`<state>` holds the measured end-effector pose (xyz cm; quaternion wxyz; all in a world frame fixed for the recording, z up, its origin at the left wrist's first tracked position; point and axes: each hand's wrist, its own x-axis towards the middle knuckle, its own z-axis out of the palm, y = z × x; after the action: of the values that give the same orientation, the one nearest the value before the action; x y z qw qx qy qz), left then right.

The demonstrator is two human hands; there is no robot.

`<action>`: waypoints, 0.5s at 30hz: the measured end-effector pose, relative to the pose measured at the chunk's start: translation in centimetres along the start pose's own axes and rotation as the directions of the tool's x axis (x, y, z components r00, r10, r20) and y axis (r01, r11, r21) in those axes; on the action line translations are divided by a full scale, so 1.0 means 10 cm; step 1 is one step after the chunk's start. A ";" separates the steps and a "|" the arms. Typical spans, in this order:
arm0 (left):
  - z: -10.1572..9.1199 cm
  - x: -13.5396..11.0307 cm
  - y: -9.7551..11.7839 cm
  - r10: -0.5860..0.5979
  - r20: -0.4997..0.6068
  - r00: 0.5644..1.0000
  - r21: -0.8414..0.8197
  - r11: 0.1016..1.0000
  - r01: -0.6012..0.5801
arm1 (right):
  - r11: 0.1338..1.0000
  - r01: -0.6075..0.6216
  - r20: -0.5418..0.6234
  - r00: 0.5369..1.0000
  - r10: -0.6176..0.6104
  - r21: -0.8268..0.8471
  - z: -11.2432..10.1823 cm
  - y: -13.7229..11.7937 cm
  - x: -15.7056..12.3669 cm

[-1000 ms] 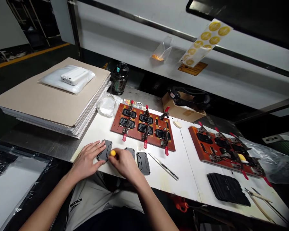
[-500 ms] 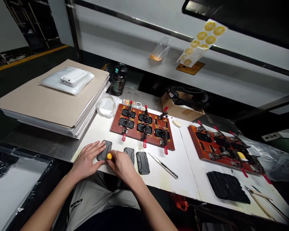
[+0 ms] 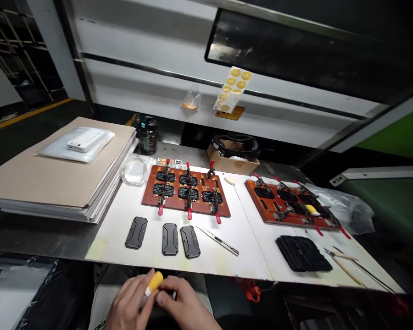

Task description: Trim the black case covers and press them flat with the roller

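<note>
Below the table's front edge, over my lap, my left hand is closed around a small yellow-and-white piece; its exact kind does not show. Close beside it, my right hand has its fingers curled in toward the piece. What its fingertips hold, if anything, is hidden. In front of the hands, three dark grey rectangular covers lie apart on the white tabletop: a left cover, a middle cover and a right cover. Both hands are clear of them.
A red-brown clamp fixture stands behind the covers, a second fixture to its right. A craft knife, stacked black parts and pliers lie on the table. Stacked cardboard and a dark bottle are at left.
Both hands have pulled back from the left cover to over my lap. The yellow piece, earlier in my right hand, is now in my left. The view has shifted.
</note>
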<state>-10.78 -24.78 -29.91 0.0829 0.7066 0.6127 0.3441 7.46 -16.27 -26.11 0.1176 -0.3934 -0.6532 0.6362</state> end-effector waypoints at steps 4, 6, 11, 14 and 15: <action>-0.30 0.47 -0.41 -0.247 -0.146 0.958 0.207 0.939 0.274 | 0.977 -0.138 -0.003 0.990 0.139 -0.164 -0.10 0.32 -0.33; -0.48 0.88 -0.72 -0.412 -0.183 0.892 0.318 0.834 0.451 | 0.929 -0.196 -0.035 0.980 0.195 -0.316 -0.22 0.49 -0.48; -0.56 1.65 -1.23 -0.577 -0.172 0.798 0.429 0.686 0.588 | 0.533 -0.645 -0.513 0.762 0.395 -0.548 -0.80 1.07 -0.91; -0.47 1.85 -1.32 -0.596 -0.124 0.793 0.464 0.672 0.578 | 0.453 -0.793 -0.661 0.598 0.453 -0.407 -1.20 1.44 -1.18; -0.44 1.91 -1.33 -0.601 -0.112 0.792 0.476 0.667 0.573 | 0.450 -0.816 -0.693 0.559 0.455 -0.363 -1.31 1.55 -1.25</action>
<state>-23.89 -5.41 -26.41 0.0254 0.4778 0.8706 0.1142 29.93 -16.76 -33.96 -0.1219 -0.7807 -0.5670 0.2325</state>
